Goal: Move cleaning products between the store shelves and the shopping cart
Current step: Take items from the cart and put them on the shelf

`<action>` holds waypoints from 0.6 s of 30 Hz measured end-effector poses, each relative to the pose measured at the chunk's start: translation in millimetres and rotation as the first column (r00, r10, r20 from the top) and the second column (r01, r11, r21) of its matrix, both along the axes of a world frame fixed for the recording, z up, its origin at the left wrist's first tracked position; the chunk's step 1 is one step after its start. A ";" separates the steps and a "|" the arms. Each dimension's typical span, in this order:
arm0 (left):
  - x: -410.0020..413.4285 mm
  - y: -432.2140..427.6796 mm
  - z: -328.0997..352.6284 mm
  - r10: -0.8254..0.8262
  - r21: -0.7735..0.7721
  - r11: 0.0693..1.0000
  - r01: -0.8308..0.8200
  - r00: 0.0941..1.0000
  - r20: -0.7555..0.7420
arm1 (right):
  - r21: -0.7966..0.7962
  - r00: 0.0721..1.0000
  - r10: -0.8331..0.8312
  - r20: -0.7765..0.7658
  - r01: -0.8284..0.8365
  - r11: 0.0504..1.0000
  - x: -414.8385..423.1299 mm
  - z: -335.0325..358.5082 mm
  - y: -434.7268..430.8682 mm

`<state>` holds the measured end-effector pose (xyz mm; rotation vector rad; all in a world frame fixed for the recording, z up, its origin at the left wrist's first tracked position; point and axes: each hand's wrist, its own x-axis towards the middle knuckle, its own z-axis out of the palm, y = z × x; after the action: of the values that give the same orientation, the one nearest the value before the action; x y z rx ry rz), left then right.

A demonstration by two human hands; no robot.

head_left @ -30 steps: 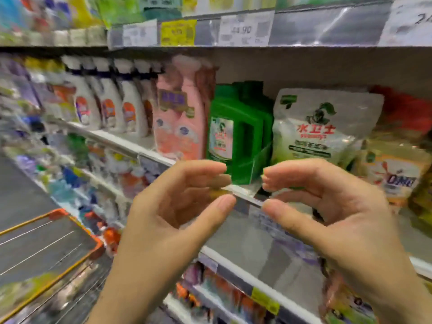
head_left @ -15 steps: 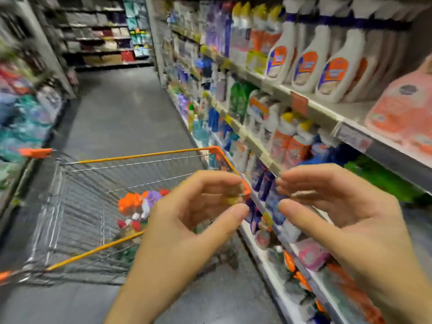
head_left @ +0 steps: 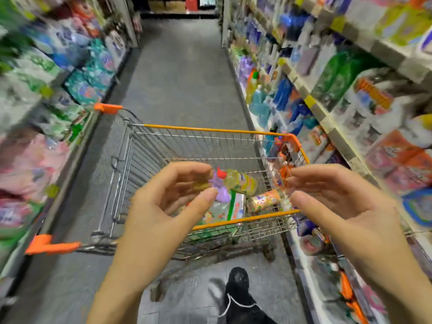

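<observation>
My black shoe (head_left: 238, 284) with its white lace stands on the grey floor (head_left: 182, 78) at 6 o'clock, just behind the cart.

My left hand (head_left: 163, 206) is raised at about 7 o'clock and my right hand (head_left: 339, 206) at about 4 o'clock, well apart from each other. Both are released: the fingers are loosely curved, each thumb stands off from them, and neither grasps a product. A yellowish smear by my left fingertips is too blurred to name. Neither hand touches the cart.

The shopping cart (head_left: 245, 219) sits dead ahead at 12 o'clock, a wire basket with an orange rim, between the two hands as I look down. The cleaning products lie in its near end. A yellow bottle (head_left: 240, 182) with a red cap lies on its side. A purple item (head_left: 221, 190) is just beside it at its 9 o'clock. An orange-labelled bottle (head_left: 266, 199) lies at its 4 o'clock. A white pack (head_left: 233, 206) with a green stripe lies under them.

Shelves (head_left: 327, 118) crowded with bottles and pouches run along my 3 o'clock side, close to the cart's right wall. More shelves (head_left: 46, 78), stacked with soft packs, line my 9 o'clock side. Both are heavily blurred. The aisle runs on toward 12 o'clock and ends at a far shelf (head_left: 177, 5).
</observation>
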<state>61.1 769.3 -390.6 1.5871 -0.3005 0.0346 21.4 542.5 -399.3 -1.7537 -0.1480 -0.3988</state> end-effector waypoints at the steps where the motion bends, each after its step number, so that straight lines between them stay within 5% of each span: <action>1: 9.5 0.1 -4.8 0.013 -0.009 1.000 -0.013 1.000 -0.014 | -0.004 0.999 0.016 -0.027 -0.017 1.000 9.6 4.9 -2.7; 10: 108.4 -22.0 -42.3 0.147 0.047 0.989 -0.141 0.980 -0.134 | 0.003 0.937 0.258 -0.234 -0.265 0.964 152.2 -39.5 -11.5; 18: 180.0 -25.9 -115.8 0.162 0.154 0.981 -0.120 0.940 -0.301 | -0.002 0.768 0.386 -0.511 -0.450 0.893 247.0 -132.3 13.2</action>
<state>241.1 743.4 -506.4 1.7161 0.0616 -0.1280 268.4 555.7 -531.6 -1.8263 -0.1895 0.4093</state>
